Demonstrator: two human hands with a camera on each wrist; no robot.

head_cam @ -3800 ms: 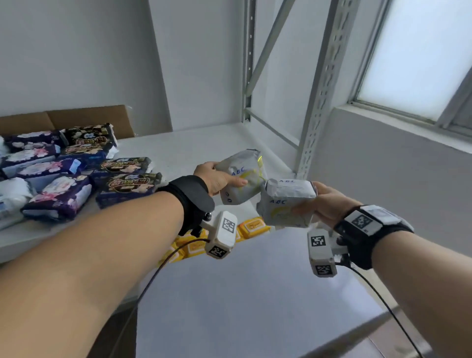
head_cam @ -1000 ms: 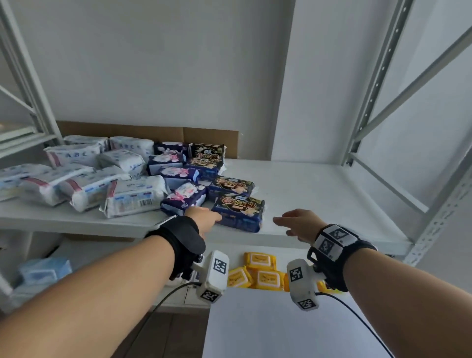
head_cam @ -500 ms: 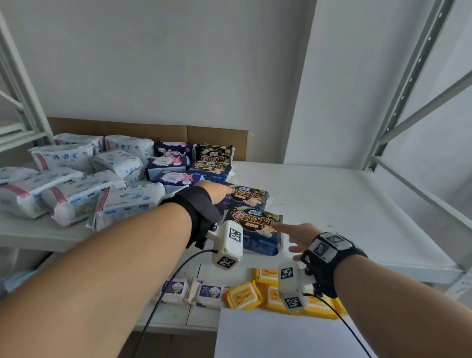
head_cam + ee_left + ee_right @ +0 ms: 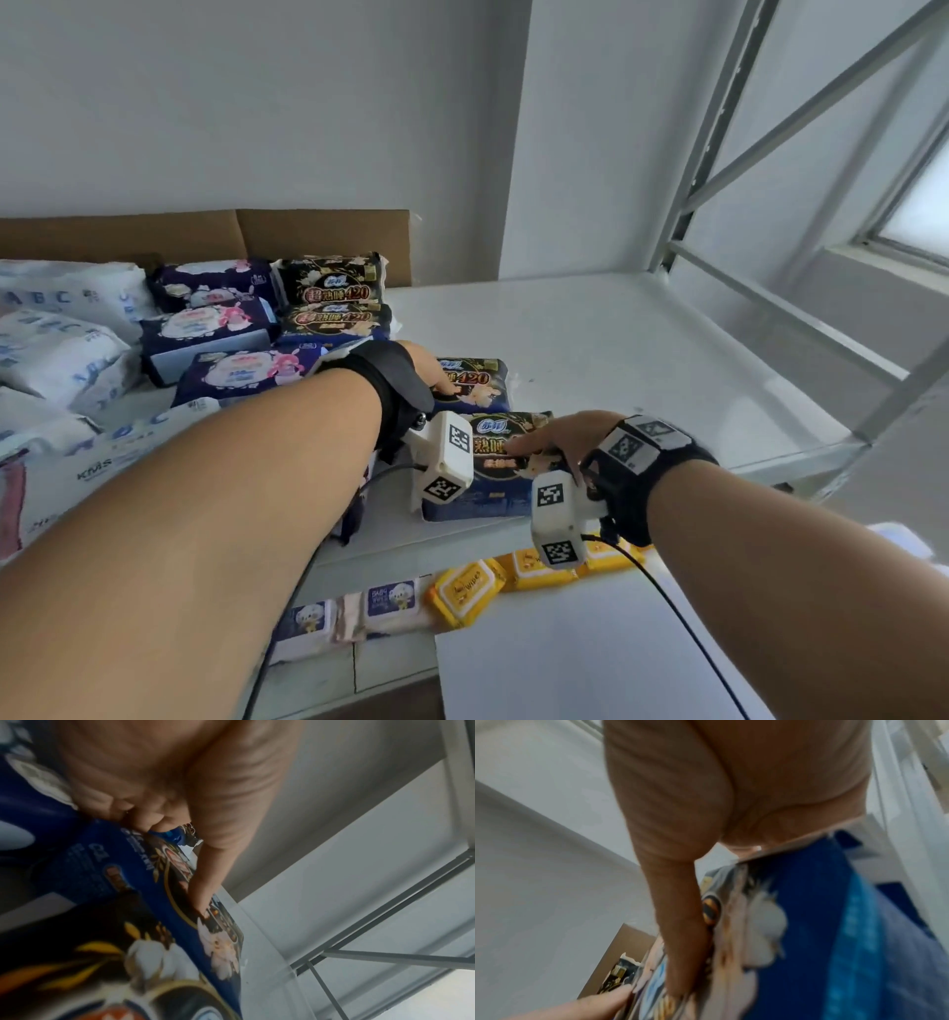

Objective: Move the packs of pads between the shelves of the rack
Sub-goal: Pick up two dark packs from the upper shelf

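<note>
Two dark packs marked 420 lie at the front of the white upper shelf point(image 4: 642, 360). My left hand point(image 4: 434, 377) holds the rear dark pack point(image 4: 480, 383). In the left wrist view its thumb point(image 4: 208, 882) lies on the printed top of that pack point(image 4: 123, 874) and the fingers curl at its edge. My right hand point(image 4: 552, 439) grips the front dark pack point(image 4: 493, 483). In the right wrist view its thumb point(image 4: 680, 943) presses on the top of this pack point(image 4: 808, 923), and the other fingers are hidden behind it.
More 420 packs point(image 4: 328, 288), purple packs point(image 4: 215, 329) and white ABC packs point(image 4: 56, 349) fill the shelf's left side, against a cardboard sheet point(image 4: 318, 231). Yellow wipes point(image 4: 467, 591) and baby wipes point(image 4: 390, 601) lie on the lower shelf. Rack uprights and braces point(image 4: 719, 128) stand at the right.
Earlier each hand held a white ABC pack. A second ago both were empty and reaching out. They have since come down onto the two dark packs and closed on them.
</note>
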